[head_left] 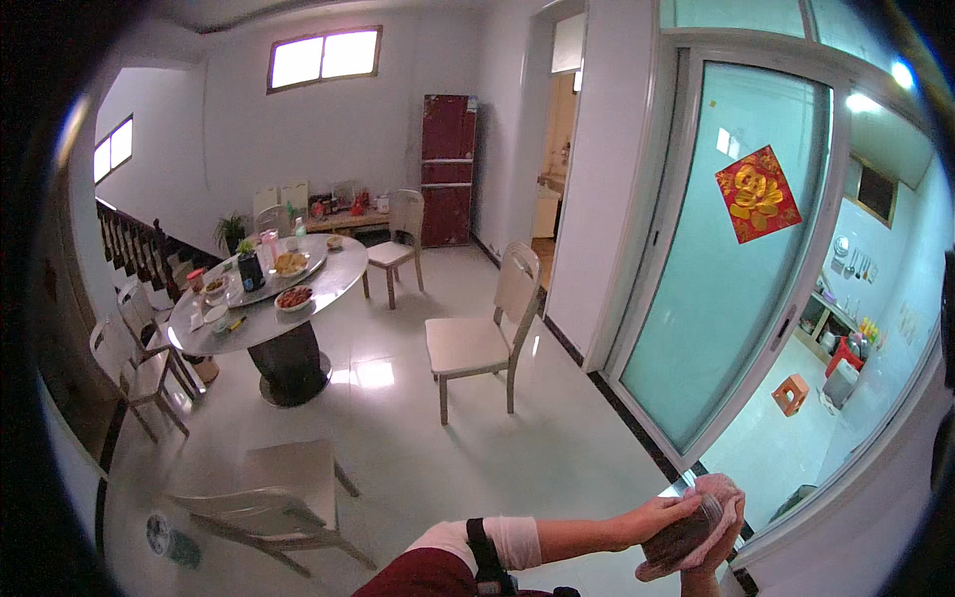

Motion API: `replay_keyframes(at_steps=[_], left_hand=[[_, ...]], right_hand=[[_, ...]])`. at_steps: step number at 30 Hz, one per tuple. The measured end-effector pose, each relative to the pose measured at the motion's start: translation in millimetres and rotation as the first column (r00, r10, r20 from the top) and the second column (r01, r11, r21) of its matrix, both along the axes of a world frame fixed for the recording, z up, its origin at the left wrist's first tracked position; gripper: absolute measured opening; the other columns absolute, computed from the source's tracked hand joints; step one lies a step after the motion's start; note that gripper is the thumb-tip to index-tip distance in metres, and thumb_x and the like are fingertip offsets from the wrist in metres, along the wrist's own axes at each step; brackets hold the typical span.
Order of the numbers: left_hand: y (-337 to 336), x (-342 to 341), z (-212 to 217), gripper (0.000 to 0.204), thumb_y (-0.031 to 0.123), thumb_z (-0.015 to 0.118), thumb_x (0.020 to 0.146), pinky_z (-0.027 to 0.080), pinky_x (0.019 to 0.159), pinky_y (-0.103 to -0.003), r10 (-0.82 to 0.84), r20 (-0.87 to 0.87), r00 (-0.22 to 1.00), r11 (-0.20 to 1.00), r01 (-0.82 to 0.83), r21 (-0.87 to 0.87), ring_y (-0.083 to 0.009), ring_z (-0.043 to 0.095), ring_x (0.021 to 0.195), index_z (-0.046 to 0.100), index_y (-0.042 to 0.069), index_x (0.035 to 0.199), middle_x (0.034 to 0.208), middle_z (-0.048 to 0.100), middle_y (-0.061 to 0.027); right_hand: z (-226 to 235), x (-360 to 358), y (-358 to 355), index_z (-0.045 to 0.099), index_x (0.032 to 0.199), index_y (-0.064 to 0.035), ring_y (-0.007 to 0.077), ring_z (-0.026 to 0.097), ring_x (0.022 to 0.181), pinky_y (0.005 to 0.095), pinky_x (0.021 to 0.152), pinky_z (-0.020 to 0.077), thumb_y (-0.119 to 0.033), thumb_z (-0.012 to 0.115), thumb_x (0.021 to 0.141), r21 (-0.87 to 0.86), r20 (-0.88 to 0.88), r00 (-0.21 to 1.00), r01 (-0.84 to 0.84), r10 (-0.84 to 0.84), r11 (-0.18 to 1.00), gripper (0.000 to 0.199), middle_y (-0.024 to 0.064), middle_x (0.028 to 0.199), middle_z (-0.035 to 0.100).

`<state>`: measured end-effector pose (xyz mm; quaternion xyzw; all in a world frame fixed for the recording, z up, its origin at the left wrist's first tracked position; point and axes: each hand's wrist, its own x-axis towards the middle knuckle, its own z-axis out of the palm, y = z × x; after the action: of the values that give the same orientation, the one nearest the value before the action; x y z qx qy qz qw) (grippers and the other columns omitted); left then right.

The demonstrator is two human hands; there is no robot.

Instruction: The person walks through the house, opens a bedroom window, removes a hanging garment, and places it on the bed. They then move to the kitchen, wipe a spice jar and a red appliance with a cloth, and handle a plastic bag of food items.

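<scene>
Low at the right, both hands come together on a crumpled pinkish-brown cloth [686, 531]. My left hand [665, 513] reaches in from the left with its fingers closed on the cloth's upper side. On the right and underneath, my right hand [729, 535] grips it from behind, with the fingers partly hidden by the folds. Whether the cloth is wrapped around something cannot be made out. My left forearm wears a pale sleeve and a black strap. Just beyond the hands stands the sliding glass door [686, 289].
A round table [343, 277] holds dishes of food, with several chairs around it. One chair [473, 343] stands between table and door; another chair [288, 488] is near left. Past the doorway are an orange stool [791, 395] and kitchen things. A bin [174, 540] sits lower left.
</scene>
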<state>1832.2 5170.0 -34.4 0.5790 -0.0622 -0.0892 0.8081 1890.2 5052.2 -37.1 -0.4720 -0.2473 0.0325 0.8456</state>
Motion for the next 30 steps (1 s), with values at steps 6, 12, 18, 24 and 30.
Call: replay_keyframes(at_steps=[6, 12, 18, 24, 30], left_hand=[[-32.3, 109.5, 3.3, 0.05, 0.033, 0.051, 0.089, 0.038, 0.093, -0.035, 0.362, 0.41, 0.837, 0.799, -0.505, 0.327, -0.0234, 0.049, 0.11, 0.036, 0.006, 0.129, 0.117, 0.051, -0.0167], [-42.3, 181.4, -12.2, 0.061, 0.013, 0.07, 0.066, 0.036, 0.089, -0.041, 0.457, 0.773, 0.44, 0.513, -0.84, 0.175, -0.0319, 0.046, 0.102, 0.042, 0.001, 0.119, 0.109, 0.051, -0.0168], [-47.3, 278.9, -15.9, 0.066, 0.015, 0.075, 0.065, 0.039, 0.089, -0.041, 0.132, 0.962, 0.238, 0.57, -0.813, 0.123, -0.0302, 0.05, 0.102, 0.036, 0.001, 0.117, 0.113, 0.048, -0.0186], [-46.7, 383.2, -21.0, 0.054, 0.026, 0.075, 0.067, 0.04, 0.088, -0.041, -0.069, 0.991, 0.111, 0.694, -0.708, 0.128, -0.0284, 0.054, 0.102, 0.049, 0.005, 0.109, 0.113, 0.056, -0.0128], [-59.8, 482.4, -23.4, 0.067, 0.035, 0.076, 0.066, 0.041, 0.089, -0.041, -0.112, 0.971, 0.209, 0.898, -0.397, 0.189, -0.0298, 0.054, 0.103, 0.045, 0.004, 0.116, 0.114, 0.056, -0.0157]], right_hand=[[4.8, 116.2, -9.1, 0.043, 0.1, -0.0065, 0.0142, 0.046, 0.085, 0.0307, 0.082, 0.0402, -0.037, 0.038, 0.093, -0.009, 0.146, 0.989, 0.024, -0.022, 1.0, 0.031, 0.0035, 0.094, 0.044], [-27.3, 167.1, -21.6, 0.035, 0.127, -0.0056, 0.0226, 0.048, 0.105, 0.0362, 0.093, 0.0391, -0.048, 0.034, 0.092, -0.153, -0.104, 0.992, -0.085, 0.069, 0.985, 0.054, 0.0107, 0.116, 0.049], [-29.4, 256.4, -18.0, 0.04, 0.125, -0.0052, 0.0242, 0.045, 0.115, 0.0343, 0.096, 0.0382, -0.03, 0.047, 0.09, 0.534, 0.067, 0.788, -0.547, 0.612, 0.645, 0.043, 0.0105, 0.123, 0.046], [-40.3, 365.3, -53.5, 0.052, 0.106, -0.0036, 0.0165, 0.053, 0.093, 0.028, 0.082, 0.0459, -0.026, 0.057, 0.082, -0.344, 0.238, 0.965, -0.027, 0.115, 0.939, 0.033, 0.0093, 0.107, 0.053], [-80.3, 436.4, -90.7, 0.055, 0.102, -0.0018, 0.018, 0.056, 0.09, 0.0289, 0.08, 0.0468, -0.022, 0.06, 0.08, -0.575, 0.427, 0.902, 0.32, -0.057, 0.753, 0.03, 0.0097, 0.102, 0.056]])
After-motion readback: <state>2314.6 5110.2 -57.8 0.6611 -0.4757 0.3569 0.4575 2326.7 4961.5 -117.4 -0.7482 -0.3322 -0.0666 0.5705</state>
